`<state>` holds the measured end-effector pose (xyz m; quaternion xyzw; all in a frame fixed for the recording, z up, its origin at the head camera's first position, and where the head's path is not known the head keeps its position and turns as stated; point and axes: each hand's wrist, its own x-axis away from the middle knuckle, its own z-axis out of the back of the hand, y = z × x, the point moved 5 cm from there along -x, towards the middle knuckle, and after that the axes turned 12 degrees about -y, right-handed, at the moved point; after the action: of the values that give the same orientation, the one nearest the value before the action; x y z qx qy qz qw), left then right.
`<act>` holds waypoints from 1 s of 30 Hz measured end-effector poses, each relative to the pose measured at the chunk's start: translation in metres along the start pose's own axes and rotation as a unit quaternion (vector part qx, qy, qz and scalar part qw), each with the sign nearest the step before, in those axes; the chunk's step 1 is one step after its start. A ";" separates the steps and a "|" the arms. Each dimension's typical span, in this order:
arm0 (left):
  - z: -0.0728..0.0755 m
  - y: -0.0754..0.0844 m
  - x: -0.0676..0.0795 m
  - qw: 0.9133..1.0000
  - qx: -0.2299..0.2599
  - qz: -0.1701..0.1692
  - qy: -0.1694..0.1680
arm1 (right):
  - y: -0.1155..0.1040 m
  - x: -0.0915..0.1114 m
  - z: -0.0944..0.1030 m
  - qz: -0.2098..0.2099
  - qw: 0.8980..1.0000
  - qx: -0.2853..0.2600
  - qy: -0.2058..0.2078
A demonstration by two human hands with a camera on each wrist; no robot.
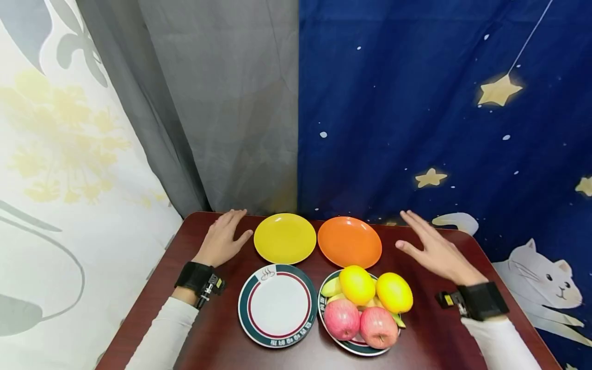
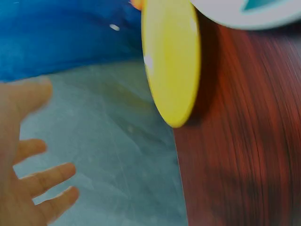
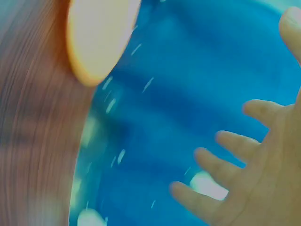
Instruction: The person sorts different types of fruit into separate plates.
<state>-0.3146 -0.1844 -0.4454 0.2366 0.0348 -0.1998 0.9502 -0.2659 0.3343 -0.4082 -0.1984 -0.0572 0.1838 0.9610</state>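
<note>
My left hand is hovering just beside a yellow plate and my right hand is hovering near an orange plate, the fingers of both standing apart. Those plates are lying side by side along the far edge of a reddish-brown desk. Nearer me, a green-rimmed white plate is sitting left of a fruit-filled plate that is bearing two yellow fruits and two pinkish-red apples.

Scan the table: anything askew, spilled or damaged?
No spill or visible damage; yellow plate and orange plate look intact. Mildly odd: the rightmost yellow fruit seems to overhang its teal-rimmed plate, so that heap looks lopsided.
</note>
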 end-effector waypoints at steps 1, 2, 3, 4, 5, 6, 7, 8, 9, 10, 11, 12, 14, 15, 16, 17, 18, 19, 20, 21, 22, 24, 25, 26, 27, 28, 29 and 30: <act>-0.003 0.001 0.000 1.000 0.019 0.004 0.008 | -0.007 0.007 -0.004 0.008 1.000 -0.012 -0.004; -0.008 0.002 0.000 0.999 0.038 0.009 0.015 | -0.014 0.015 -0.008 0.018 1.000 -0.022 -0.012; -0.013 0.001 0.000 0.998 0.059 0.019 0.020 | -0.019 0.022 -0.014 0.023 0.999 -0.036 -0.023; -0.020 0.000 -0.001 0.996 0.081 0.030 0.022 | -0.024 0.028 -0.021 0.029 0.998 -0.050 -0.035; -0.027 -0.002 -0.002 0.993 0.105 0.043 0.021 | -0.027 0.035 -0.027 0.031 0.996 -0.063 -0.047; -0.035 -0.005 -0.003 0.990 0.127 0.055 0.019 | -0.029 0.040 -0.034 0.030 0.995 -0.077 -0.060; -0.043 -0.008 -0.004 0.987 0.143 0.066 0.017 | -0.031 0.044 -0.041 0.027 0.993 -0.088 -0.072; -0.050 -0.012 -0.005 0.984 0.159 0.076 0.014 | -0.032 0.047 -0.047 0.023 0.992 -0.097 -0.080; -0.057 -0.015 -0.006 0.982 0.169 0.087 0.009 | -0.032 0.049 -0.053 0.018 0.990 -0.106 -0.086; -0.063 -0.019 -0.007 0.980 0.176 0.097 0.003 | -0.033 0.050 -0.059 0.018 0.990 -0.113 -0.088; -0.069 -0.023 -0.008 0.978 0.180 0.108 -0.004 | -0.033 0.050 -0.064 0.015 0.988 -0.121 -0.091; -0.074 -0.027 -0.009 0.976 0.180 0.117 -0.010 | -0.033 0.050 -0.069 0.014 0.987 -0.131 -0.093; -0.081 -0.034 -0.011 0.973 0.184 0.133 -0.027 | -0.032 0.050 -0.079 0.008 0.985 -0.140 -0.096; -0.083 -0.037 -0.012 0.972 0.186 0.138 -0.035 | -0.032 0.050 -0.083 0.004 0.985 -0.143 -0.095; -0.085 -0.039 -0.013 0.971 0.190 0.141 -0.043 | -0.032 0.049 -0.086 0.000 0.985 -0.147 -0.094; -0.086 -0.040 -0.015 0.970 0.192 0.142 -0.049 | -0.032 0.049 -0.089 -0.005 0.985 -0.149 -0.091; -0.086 -0.041 -0.016 0.970 0.192 0.141 -0.055 | -0.032 0.048 -0.092 -0.007 0.986 -0.147 -0.084; -0.087 -0.042 -0.018 0.969 0.194 0.140 -0.061 | -0.032 0.047 -0.093 -0.012 0.987 -0.142 -0.076; -0.087 -0.042 -0.019 0.968 0.198 0.140 -0.069 | -0.033 0.046 -0.095 -0.013 0.988 -0.138 -0.067; -0.088 -0.043 -0.019 0.966 0.203 0.142 -0.076 | -0.033 0.045 -0.095 -0.013 0.989 -0.133 -0.056; -0.089 -0.044 -0.020 0.964 0.209 0.144 -0.085 | -0.034 0.044 -0.096 -0.013 0.991 -0.128 -0.046; -0.091 -0.044 -0.020 0.956 0.229 0.149 -0.104 | -0.035 0.042 -0.096 -0.013 0.993 -0.116 -0.024; -0.094 -0.044 -0.020 0.950 0.246 0.153 -0.114 | -0.035 0.041 -0.096 -0.012 0.994 -0.112 -0.016; -0.096 -0.044 -0.020 0.944 0.264 0.157 -0.123 | -0.035 0.040 -0.096 -0.010 0.994 -0.107 -0.008; -0.098 -0.043 -0.020 0.937 0.282 0.161 -0.130 | -0.035 0.039 -0.097 -0.009 0.994 -0.105 -0.002; -0.100 -0.042 -0.020 0.932 0.297 0.160 -0.134 | -0.034 0.039 -0.097 -0.008 0.994 -0.105 0.002; -0.101 -0.041 -0.020 0.926 0.314 0.162 -0.137 | -0.034 0.038 -0.097 -0.007 0.994 -0.105 0.006; -0.103 -0.040 -0.021 0.920 0.329 0.164 -0.137 | -0.033 0.037 -0.097 -0.005 0.994 -0.105 0.010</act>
<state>-0.3464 -0.1617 -0.5509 0.5081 -0.2030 -0.0717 0.8339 -0.2026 0.2850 -0.4821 -0.2994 -0.0677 0.1702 0.9364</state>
